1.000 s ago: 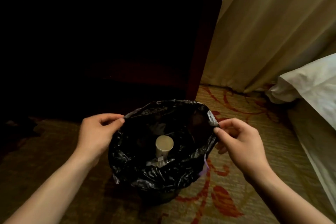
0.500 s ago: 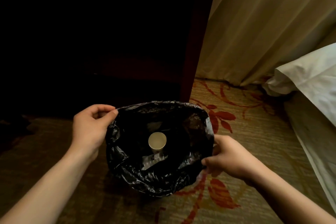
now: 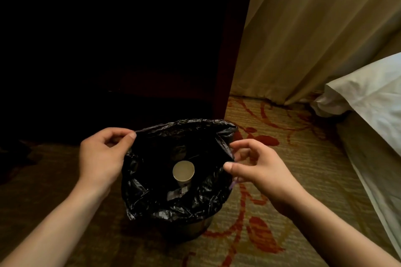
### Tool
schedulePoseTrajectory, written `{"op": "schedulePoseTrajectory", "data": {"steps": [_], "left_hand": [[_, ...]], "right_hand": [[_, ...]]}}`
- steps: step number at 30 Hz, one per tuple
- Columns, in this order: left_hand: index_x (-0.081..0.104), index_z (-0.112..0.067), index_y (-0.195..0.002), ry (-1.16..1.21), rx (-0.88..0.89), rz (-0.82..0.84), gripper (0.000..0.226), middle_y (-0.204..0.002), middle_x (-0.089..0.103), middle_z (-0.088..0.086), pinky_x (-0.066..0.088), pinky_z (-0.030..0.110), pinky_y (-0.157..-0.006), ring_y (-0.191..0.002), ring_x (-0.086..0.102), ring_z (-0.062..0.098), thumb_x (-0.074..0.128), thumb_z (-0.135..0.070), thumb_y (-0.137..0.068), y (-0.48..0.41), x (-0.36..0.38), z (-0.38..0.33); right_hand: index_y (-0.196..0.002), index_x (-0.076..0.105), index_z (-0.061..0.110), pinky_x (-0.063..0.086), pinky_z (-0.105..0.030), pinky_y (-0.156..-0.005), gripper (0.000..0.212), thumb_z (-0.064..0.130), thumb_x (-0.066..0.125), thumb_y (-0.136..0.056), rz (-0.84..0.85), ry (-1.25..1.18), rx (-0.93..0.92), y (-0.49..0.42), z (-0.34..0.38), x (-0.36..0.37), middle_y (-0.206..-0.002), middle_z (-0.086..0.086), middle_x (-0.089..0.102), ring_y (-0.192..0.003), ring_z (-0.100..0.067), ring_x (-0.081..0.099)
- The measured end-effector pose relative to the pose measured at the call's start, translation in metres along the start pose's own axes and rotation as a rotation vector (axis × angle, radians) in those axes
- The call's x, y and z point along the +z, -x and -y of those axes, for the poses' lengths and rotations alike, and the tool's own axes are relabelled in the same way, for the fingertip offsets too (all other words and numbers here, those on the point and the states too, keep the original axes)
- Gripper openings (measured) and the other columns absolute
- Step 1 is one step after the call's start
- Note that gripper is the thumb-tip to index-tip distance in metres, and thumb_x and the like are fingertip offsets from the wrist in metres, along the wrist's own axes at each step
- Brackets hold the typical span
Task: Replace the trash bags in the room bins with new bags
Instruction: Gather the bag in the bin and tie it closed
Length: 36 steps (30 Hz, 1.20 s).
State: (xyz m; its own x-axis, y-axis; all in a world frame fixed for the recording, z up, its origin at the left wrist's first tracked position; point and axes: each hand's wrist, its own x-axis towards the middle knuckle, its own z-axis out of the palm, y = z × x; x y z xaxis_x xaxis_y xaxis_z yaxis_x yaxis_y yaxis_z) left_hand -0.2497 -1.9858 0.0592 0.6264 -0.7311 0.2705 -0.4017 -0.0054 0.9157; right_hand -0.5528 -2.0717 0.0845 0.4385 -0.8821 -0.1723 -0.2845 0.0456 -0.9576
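- The left hand [image 3: 104, 158] pinches the left rim of the crinkled black plastic trash bag [image 3: 173, 208] between thumb and curled forefinger.
- The right hand [image 3: 258, 167] curls its fingers at the bag's right rim, thumb and forefinger apart; whether it grips cannot be told.
- The bag sits in the round dark bin [image 3: 195, 230] on the patterned carpet [image 3: 282, 201], with a pale paper cup [image 3: 183, 171] inside.
- Judging by this, the used bag is not yet out, and no new bag shows.
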Motion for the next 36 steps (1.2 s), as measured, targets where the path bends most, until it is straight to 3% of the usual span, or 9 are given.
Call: {"op": "schedulePoseTrajectory", "data": {"steps": [3,5,8,12,20,27,29,33,36], "left_hand": [[0.070,-0.031,-0.085,-0.001,-0.015,-0.013,0.018,-0.083,0.069,0.005,0.050,0.039,-0.074,-0.082,0.063,0.020,0.071,-0.013,-0.089,0.000,0.002,0.001],[0.070,-0.031,-0.083,-0.026,-0.019,-0.028,0.018,-0.080,0.069,0.008,0.050,0.039,-0.071,-0.078,0.063,0.022,0.072,-0.014,-0.089,0.002,0.003,0.001],[0.072,-0.026,-0.086,-0.163,-0.019,0.012,0.008,-0.071,0.066,0.008,0.048,0.037,-0.063,-0.069,0.062,0.023,0.072,-0.019,-0.089,0.003,-0.002,0.003],[0.077,-0.021,-0.090,-0.409,-0.040,0.112,0.008,-0.073,0.068,-0.003,0.050,0.037,-0.063,-0.072,0.063,0.017,0.072,-0.028,-0.090,0.001,-0.016,-0.006],[0.074,-0.027,-0.089,-0.244,-0.034,-0.032,0.004,-0.088,0.071,-0.010,0.052,0.034,-0.072,-0.088,0.065,0.008,0.070,-0.026,-0.091,0.010,-0.023,-0.034],[0.077,-0.021,-0.089,-0.419,0.240,-0.148,0.007,-0.081,0.067,-0.012,0.039,0.004,-0.068,-0.079,0.058,0.001,0.071,-0.025,-0.089,0.016,-0.032,-0.061],[0.076,-0.021,-0.087,-0.431,0.282,-0.162,0.006,-0.080,0.067,-0.010,0.038,0.005,-0.068,-0.079,0.059,0.003,0.072,-0.024,-0.089,0.012,-0.031,-0.073],[0.076,-0.019,-0.082,-0.477,0.192,-0.076,0.011,-0.079,0.068,-0.007,0.047,0.027,-0.064,-0.077,0.063,0.013,0.072,-0.027,-0.089,0.001,-0.030,-0.087],[0.071,-0.027,-0.080,-0.376,0.220,-0.136,0.011,-0.076,0.066,-0.015,0.047,0.026,-0.061,-0.073,0.062,0.004,0.069,-0.031,-0.091,-0.008,-0.036,-0.099]], "right_hand": [[-0.136,0.050,0.038,0.058,-0.024,-0.064,0.088,-0.002,0.087,-0.066,0.183,0.193,0.021,0.002,-0.002,0.000,-0.120,0.010,0.058,-0.077,-0.016,0.074],[-0.142,0.043,0.043,0.057,-0.022,-0.067,0.094,0.000,0.084,-0.069,0.171,0.403,-0.058,0.004,-0.002,0.003,-0.126,0.017,0.055,-0.082,-0.010,0.072],[-0.143,0.043,0.042,0.058,-0.030,-0.085,0.082,0.010,0.079,-0.076,0.081,0.627,-0.203,0.005,0.000,0.002,-0.129,0.017,0.061,-0.103,-0.005,0.067],[-0.143,0.044,0.042,0.053,-0.018,-0.074,0.084,0.006,0.080,-0.076,-0.075,0.696,-0.247,0.005,0.016,-0.013,-0.113,0.020,0.063,-0.087,0.003,0.062],[-0.113,0.071,0.018,0.058,-0.033,-0.076,0.042,-0.004,0.077,-0.078,-0.274,0.600,-0.460,0.003,0.042,0.012,-0.090,0.011,0.068,-0.083,-0.004,0.065],[-0.095,0.073,0.013,0.057,-0.038,-0.066,0.026,-0.004,0.077,-0.075,-0.331,0.713,-0.671,-0.005,0.083,0.017,-0.084,0.002,0.071,-0.078,-0.016,0.069],[-0.092,0.073,0.012,0.056,-0.035,-0.064,0.024,-0.003,0.078,-0.075,-0.340,0.720,-0.706,-0.004,0.093,0.014,-0.082,0.002,0.070,-0.075,-0.018,0.068],[-0.087,0.073,0.015,0.054,-0.034,-0.063,0.023,-0.003,0.076,-0.073,-0.277,0.774,-0.642,-0.007,0.112,-0.001,-0.080,0.003,0.066,-0.071,-0.021,0.067],[-0.087,0.072,0.014,0.055,-0.035,-0.064,0.024,-0.002,0.079,-0.071,-0.386,0.704,-0.740,-0.009,0.126,-0.015,-0.079,0.003,0.068,-0.072,-0.016,0.066]]}}
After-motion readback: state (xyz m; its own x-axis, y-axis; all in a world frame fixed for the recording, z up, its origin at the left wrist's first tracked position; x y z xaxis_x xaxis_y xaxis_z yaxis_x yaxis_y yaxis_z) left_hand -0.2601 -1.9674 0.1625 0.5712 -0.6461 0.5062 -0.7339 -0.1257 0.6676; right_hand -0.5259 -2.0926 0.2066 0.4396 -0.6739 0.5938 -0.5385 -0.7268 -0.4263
